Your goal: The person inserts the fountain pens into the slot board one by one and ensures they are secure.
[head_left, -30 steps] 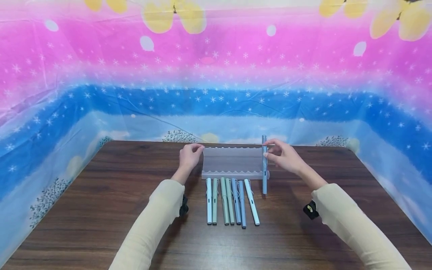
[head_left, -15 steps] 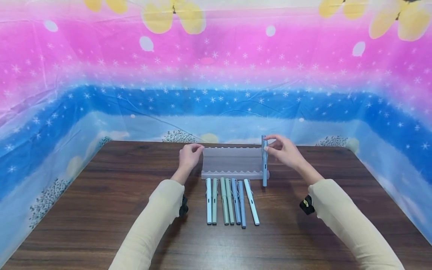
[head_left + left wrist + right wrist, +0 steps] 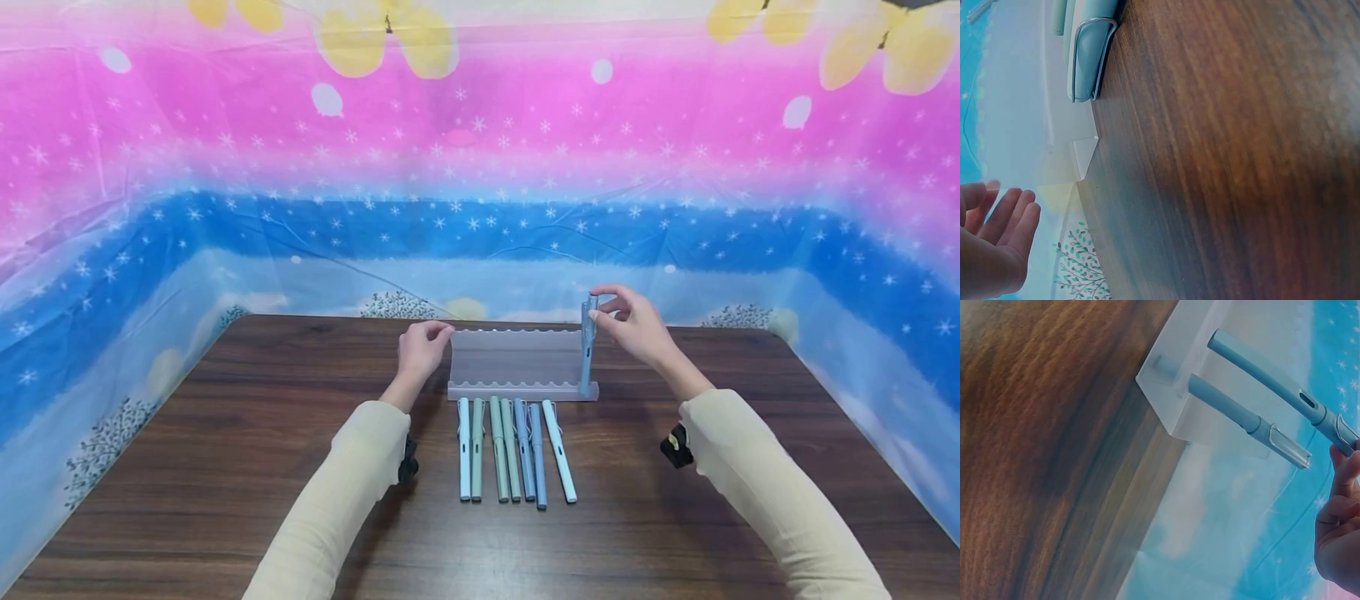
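Note:
A frosted clear pen rack [image 3: 517,358] with scalloped edges stands toward the back of the table. My left hand [image 3: 422,350] pinches its upper left corner between thumb and fingers. With thumb and fingertips, my right hand [image 3: 633,325] holds a blue pen [image 3: 1266,375] by its capped end, its lower end down at the rack's right side. Another blue pen [image 3: 1222,403] leans in the rack's end slot beside it; in the head view the two overlap. Whether the held pen touches the rack I cannot tell.
Several pens in pale blue, green and darker blue lie in a row before the rack, among them a pale blue pen [image 3: 559,450] at the right and another pale blue pen [image 3: 464,450] at the left. A patterned cloth [image 3: 480,225] hangs behind the dark wooden table [image 3: 225,433].
My right hand has risen slightly and moved the held pen back, its lower end going from in front of the rack to the rack's right end. My left hand stays at the corner.

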Demonstrator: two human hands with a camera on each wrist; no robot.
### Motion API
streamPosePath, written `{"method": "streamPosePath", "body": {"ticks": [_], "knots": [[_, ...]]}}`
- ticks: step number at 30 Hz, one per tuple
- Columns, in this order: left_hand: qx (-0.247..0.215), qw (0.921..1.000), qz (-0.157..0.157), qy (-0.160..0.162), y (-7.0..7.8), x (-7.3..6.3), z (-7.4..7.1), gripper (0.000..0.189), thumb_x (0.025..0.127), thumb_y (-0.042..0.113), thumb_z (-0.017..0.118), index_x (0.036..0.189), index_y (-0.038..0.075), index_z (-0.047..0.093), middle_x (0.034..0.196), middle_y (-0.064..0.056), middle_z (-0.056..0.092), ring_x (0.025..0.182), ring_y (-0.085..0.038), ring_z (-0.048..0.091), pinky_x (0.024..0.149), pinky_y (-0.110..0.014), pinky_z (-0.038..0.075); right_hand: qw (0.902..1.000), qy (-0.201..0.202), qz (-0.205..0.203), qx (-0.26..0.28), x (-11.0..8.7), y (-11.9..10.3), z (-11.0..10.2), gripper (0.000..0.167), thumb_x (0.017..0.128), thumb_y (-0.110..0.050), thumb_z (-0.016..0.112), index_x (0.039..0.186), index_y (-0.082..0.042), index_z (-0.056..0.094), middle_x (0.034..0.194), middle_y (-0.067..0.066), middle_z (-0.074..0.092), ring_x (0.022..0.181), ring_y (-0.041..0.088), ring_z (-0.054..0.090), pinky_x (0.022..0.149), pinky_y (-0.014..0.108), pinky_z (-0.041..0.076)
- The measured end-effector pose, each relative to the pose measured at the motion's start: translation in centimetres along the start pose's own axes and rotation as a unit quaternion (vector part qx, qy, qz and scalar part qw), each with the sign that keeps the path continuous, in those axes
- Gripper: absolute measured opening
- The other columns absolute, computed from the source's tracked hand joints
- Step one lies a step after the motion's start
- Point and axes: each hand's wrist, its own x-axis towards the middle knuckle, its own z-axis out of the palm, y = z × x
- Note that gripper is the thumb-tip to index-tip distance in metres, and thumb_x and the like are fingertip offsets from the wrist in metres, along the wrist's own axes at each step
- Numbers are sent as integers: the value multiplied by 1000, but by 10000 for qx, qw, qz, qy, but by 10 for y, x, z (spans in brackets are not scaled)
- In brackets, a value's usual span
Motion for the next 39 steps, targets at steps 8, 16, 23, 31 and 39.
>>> {"method": "streamPosePath", "body": {"ticks": [8,16,23,31,39], "knots": [[23,10000,-41,1,-2,0,1,22,89,19,53,99,4,66,99,-11,63,95,-25,54,82,-38,40,9994,297,-172,-27,4,-1,6,33,86,-21,59,117,-14,53,93,11,63,58,21,54,48,34,43],[9,10000,-17,30,-3,0,2,22,89,20,54,97,4,66,99,-10,63,95,-25,54,82,-38,40,9970,602,-483,-19,5,3,13,31,86,-17,58,116,-13,53,88,9,63,54,23,52,45,30,42],[1,10000,-1,23,-3,0,2,21,89,18,53,98,4,66,99,-11,63,95,-25,54,82,-38,40,9940,786,-750,-154,1,11,21,31,86,-16,58,117,-13,52,89,10,63,53,26,51,43,29,40],[-1,10000,-44,11,-2,1,2,22,89,20,54,99,5,66,101,-10,63,98,-25,53,84,-38,38,9942,527,-922,-140,-2,13,26,30,85,-13,59,114,-11,55,87,11,64,55,28,55,45,29,43],[55,10000,24,4,-1,1,1,23,89,20,53,99,4,66,100,-10,63,97,-25,53,83,-38,39,9964,339,-755,-180,-1,15,27,30,86,-15,58,116,-12,54,91,12,63,66,30,58,49,34,45]]}}
